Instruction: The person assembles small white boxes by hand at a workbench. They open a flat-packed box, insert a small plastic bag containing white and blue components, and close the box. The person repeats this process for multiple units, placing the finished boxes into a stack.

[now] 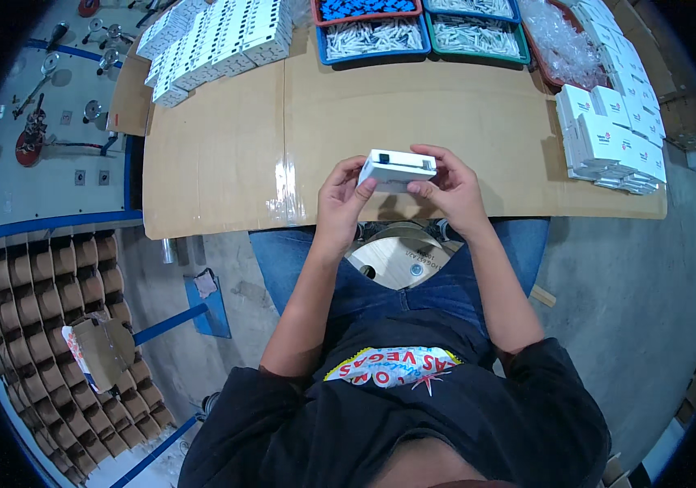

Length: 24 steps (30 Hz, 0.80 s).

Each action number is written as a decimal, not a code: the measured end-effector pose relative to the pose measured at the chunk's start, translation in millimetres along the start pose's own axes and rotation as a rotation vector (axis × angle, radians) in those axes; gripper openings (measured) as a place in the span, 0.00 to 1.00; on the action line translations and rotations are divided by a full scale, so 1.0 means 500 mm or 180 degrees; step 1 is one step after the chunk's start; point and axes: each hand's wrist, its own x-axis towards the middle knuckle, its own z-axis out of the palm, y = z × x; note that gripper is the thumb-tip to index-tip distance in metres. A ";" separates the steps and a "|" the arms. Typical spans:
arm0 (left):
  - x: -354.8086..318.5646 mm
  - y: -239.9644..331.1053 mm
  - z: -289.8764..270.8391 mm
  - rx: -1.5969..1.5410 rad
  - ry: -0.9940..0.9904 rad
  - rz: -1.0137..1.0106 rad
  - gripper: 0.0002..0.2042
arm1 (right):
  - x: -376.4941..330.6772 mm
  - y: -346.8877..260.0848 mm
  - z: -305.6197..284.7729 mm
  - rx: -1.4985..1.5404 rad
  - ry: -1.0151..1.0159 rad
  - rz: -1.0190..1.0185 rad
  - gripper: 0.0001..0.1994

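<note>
A small white box (395, 170) with a dark slot on its top is held over the near edge of the cardboard-covered table (226, 154). My left hand (341, 199) grips its left end, and my right hand (452, 189) grips its right end with fingers curled over the top. Both forearms come up from the lower edge, over my lap.
Rows of white boxes (214, 41) lie at the back left. A stack of closed white boxes (612, 138) stands at the right. Trays of white pieces (374, 37) (476, 34) and blue pieces (364, 8) sit at the back. A cardboard grid of cells (47, 309) stands on the floor to the left.
</note>
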 end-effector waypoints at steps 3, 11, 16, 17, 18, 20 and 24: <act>0.001 0.009 -0.003 -0.0030 -0.0092 -0.0022 0.17 | -0.004 0.012 -0.020 -0.0182 -0.0154 0.0350 0.18; 0.011 0.015 -0.009 0.0509 -0.0318 -0.0169 0.17 | -0.004 0.032 -0.015 -0.0368 -0.0415 0.0198 0.17; 0.008 0.007 -0.019 0.0439 -0.0300 -0.0249 0.16 | 0.002 0.035 -0.018 -0.0854 -0.0550 -0.0089 0.14; 0.008 0.004 -0.021 0.0427 -0.0317 -0.0223 0.16 | 0.003 0.038 -0.018 -0.0954 -0.0566 -0.0173 0.13; 0.009 0.003 -0.023 0.0425 -0.0322 -0.0196 0.16 | 0.004 0.038 -0.018 -0.0937 -0.0557 -0.0130 0.13; 0.012 0.000 -0.023 0.0402 -0.0341 -0.0136 0.16 | 0.006 0.035 -0.018 -0.0925 -0.0533 -0.0045 0.12; 0.017 0.004 -0.019 0.0510 -0.0246 -0.0115 0.15 | 0.008 0.042 -0.019 -0.0752 -0.0514 0.0003 0.14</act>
